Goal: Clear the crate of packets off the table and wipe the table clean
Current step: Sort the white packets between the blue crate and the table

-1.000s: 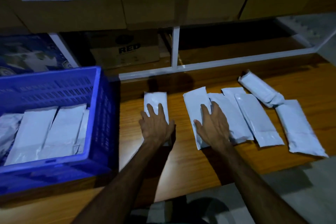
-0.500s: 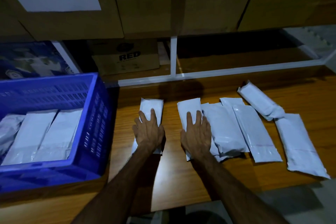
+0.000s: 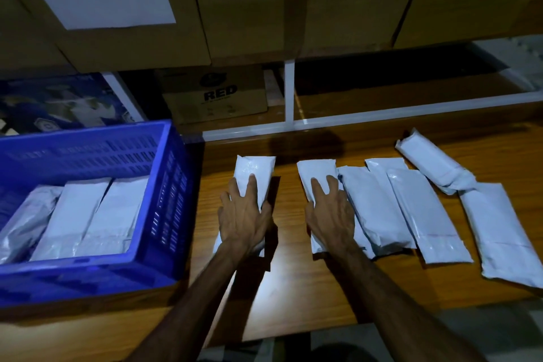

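Hands flat on the bench point(image 3: 293, 297): I see my left hand point(image 3: 244, 219) and right hand point(image 3: 330, 216), fingers spread straight, each pressing a white packet right of the blue crate point(image 3: 164, 214).

— Where do we find the crate point(image 3: 164, 214)?

— At the left of the surface point(image 3: 293, 297), with packets point(image 3: 88, 214) lying inside it.

— And to its right?

— We see one packet point(image 3: 254, 173) alone under the left hand point(image 3: 244, 220), then a row of overlapping packets point(image 3: 411, 209) running right, the right hand point(image 3: 332, 214) resting on the nearest. Cardboard boxes point(image 3: 264, 15) stand at the far side.
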A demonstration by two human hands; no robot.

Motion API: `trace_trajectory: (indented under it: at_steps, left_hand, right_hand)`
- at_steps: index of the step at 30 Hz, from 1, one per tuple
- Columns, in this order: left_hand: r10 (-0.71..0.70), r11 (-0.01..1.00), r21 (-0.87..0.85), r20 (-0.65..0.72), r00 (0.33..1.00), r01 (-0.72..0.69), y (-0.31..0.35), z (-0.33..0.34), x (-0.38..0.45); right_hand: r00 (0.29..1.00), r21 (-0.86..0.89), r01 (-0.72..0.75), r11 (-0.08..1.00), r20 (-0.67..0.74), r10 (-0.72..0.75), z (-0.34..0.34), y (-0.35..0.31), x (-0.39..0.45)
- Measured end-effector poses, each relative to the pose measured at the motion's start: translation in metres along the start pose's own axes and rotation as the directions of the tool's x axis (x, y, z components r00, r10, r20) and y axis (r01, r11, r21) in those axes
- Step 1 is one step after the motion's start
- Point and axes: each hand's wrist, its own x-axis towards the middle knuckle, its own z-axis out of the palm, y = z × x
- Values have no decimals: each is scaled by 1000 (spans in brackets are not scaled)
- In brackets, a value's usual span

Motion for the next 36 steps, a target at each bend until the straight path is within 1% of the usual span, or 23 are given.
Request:
trace_trajectory:
  at_steps: [5,9,13,19,21,24,28,30,33,36]
  left_hand:
    - [53,997,-48,-23,998,-54,6,-57,-19]
    - [51,987,-148,-83,995,-63,1,-116,-47]
    - [55,980,-183,-157,986,-84,-23,-160,-69]
    - [-55,972,-236,-204,977,6,-94,-202,-91]
    - [-88,964,-263,-221,971,28,-123,-212,-97]
    - [-101,963,-266,-249,963,33,-174,-228,-100]
    - [-108,980,-190,-227,968,64,-252,-249,-95]
    - [-147,980,-162,-199,969,115,-291,-261,-91]
    - [-196,977,-120,-179,964,177,-348,-273,-85]
    - [-175,984,-40,-131,976,172,-396,-281,-73]
  right_hand:
    - [992,208,-37,977,-113,61,-33,-20,-14]
    - [977,387,-26,922,-183,104,-73,-49,-37]
    - [969,480,56,875,-238,69,-106,-83,-58]
    - [966,523,182,832,-252,-52,-129,-159,-83]
    - [968,532,195,824,-241,-73,-131,-190,-90]
    - [971,568,209,796,-218,-100,-127,-241,-101]
    - [968,587,245,772,-191,-163,-122,-312,-109]
    - [967,588,254,768,-159,-198,-121,-348,-110]
    - [966,560,247,791,-77,-247,-115,-400,-109]
    - [956,541,198,818,80,-284,-100,-446,-99]
